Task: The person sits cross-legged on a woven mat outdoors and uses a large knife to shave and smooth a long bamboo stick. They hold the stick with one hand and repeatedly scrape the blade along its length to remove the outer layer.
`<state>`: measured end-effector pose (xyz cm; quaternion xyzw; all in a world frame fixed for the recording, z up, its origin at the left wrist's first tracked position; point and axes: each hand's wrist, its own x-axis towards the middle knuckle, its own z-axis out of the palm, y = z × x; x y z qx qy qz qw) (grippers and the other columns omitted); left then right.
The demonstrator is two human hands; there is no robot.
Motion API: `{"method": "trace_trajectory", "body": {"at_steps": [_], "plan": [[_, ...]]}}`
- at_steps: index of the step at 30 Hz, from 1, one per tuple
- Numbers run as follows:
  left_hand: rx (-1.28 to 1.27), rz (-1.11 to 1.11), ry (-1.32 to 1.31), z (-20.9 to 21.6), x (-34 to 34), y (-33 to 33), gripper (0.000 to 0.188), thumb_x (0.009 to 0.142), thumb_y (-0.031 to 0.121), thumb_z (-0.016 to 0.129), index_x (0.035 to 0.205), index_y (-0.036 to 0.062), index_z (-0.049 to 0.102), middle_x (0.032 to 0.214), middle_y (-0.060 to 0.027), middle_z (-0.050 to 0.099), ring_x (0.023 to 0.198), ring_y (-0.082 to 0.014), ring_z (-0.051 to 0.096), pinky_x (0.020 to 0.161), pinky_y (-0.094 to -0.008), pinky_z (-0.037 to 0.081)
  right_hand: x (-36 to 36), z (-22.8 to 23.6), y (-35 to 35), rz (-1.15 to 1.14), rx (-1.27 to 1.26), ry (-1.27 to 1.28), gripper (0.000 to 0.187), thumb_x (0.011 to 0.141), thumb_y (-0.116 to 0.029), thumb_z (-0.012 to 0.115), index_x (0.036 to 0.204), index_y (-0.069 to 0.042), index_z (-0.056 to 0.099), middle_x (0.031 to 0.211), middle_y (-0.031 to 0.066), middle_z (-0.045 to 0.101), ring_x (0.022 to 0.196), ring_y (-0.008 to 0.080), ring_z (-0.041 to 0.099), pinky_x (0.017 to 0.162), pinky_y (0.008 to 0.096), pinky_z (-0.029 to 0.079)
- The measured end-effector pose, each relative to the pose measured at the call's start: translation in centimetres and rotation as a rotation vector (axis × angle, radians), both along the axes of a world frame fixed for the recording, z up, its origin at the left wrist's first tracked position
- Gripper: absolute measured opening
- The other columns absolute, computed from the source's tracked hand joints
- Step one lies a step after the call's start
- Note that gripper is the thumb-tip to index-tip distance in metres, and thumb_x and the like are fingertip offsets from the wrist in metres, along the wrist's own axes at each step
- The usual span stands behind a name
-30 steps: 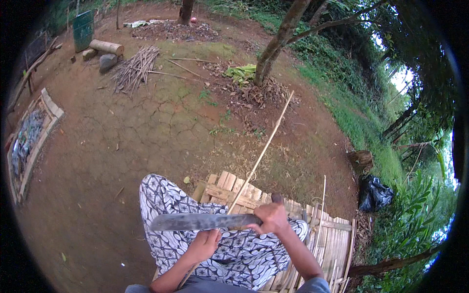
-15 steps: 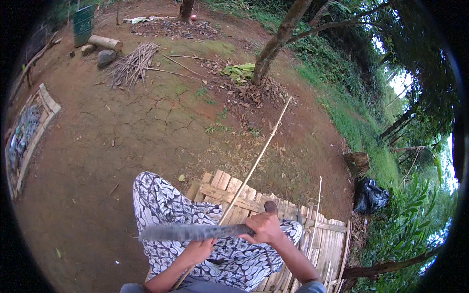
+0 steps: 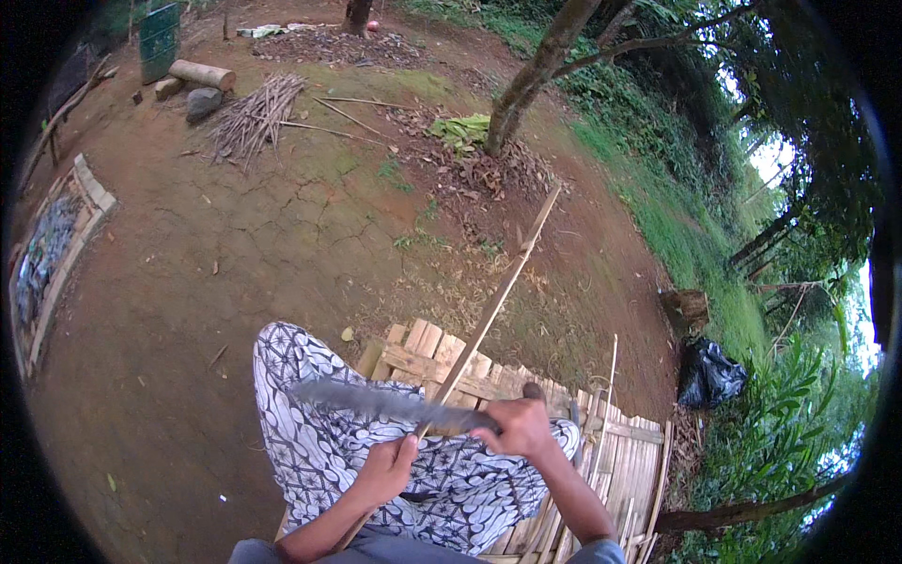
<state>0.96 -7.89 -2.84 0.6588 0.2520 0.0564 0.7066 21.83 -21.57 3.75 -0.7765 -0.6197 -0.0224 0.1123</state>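
Observation:
My right hand (image 3: pixel 519 428) is closed around the dark handle of a machete (image 3: pixel 362 399). Its blurred blade points left and crosses a long bamboo strip (image 3: pixel 503 299) just above my left hand (image 3: pixel 387 470). The fingers of that left hand are closed on the strip, which slants away from my lap toward the upper right. Whether the edge touches the strip is hard to make out. Black-and-white patterned cloth (image 3: pixel 315 399) covers my crossed legs. Beneath me lies a bench of split bamboo slats (image 3: pixel 442 343).
A tree (image 3: pixel 531 85) and a stump (image 3: pixel 686 310) stand beyond the bench, with a black plastic bag (image 3: pixel 711 374) at right. Far left are a stick pile (image 3: pixel 252 122), a log (image 3: pixel 205 75), a stone (image 3: pixel 202 104), a green drum (image 3: pixel 159 43) and a framed bed (image 3: pixel 89 211).
The blade has shifted up off my left hand's knuckles, its tip now higher and further right. The strip has turned and shows a broader, darker face. My left hand sits slightly higher.

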Motion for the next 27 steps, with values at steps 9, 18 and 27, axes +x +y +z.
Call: {"method": "trace_trajectory", "body": {"at_steps": [9, 18, 27], "plan": [[-0.160, -0.069, 0.058, -0.3, -1.2, -1.3, 0.043, 0.101, 0.034, 0.033, 0.069, 0.0075, 0.044, 0.060, 0.0043, 0.034, 0.050, -0.0072, 0.031, 0.046, -0.0247, 0.029, 9.6, -1.2, -1.3, -0.675, 0.282, 0.135, 0.034, 0.082, -0.039, 0.059, 0.084, -0.005, 0.066, 0.066, 0.0153, 0.063, 0.061, 0.0369, 0.062, 0.057, 0.0451, 0.049], [-0.527, -0.132, 0.055, -0.8, -0.7, -0.6, 0.046, 0.100, 0.040, 0.032, 0.068, 0.0081, 0.041, 0.056, 0.0050, 0.030, 0.049, -0.0067, 0.030, 0.046, -0.0253, 0.028, -1.2, 1.4, 1.7, 0.147, -0.058, -0.106, 0.037, 0.077, -0.046, 0.062, 0.068, -0.010, 0.058, 0.056, 0.0093, 0.054, 0.050, 0.0293, 0.057, 0.047, 0.0381, 0.044], [-0.531, 0.051, -0.041, 1.0, -0.7, 1.1, 0.038, 0.100, 0.031, 0.037, 0.074, 0.0060, 0.049, 0.058, 0.0059, 0.034, 0.048, -0.0052, 0.029, 0.044, -0.0232, 0.027, 8.6, 0.9, -1.7, -0.605, -0.012, 0.082, 0.045, 0.084, -0.054, 0.052, 0.090, -0.013, 0.069, 0.060, 0.0164, 0.062, 0.056, 0.0337, 0.063, 0.058, 0.0447, 0.052]]}}
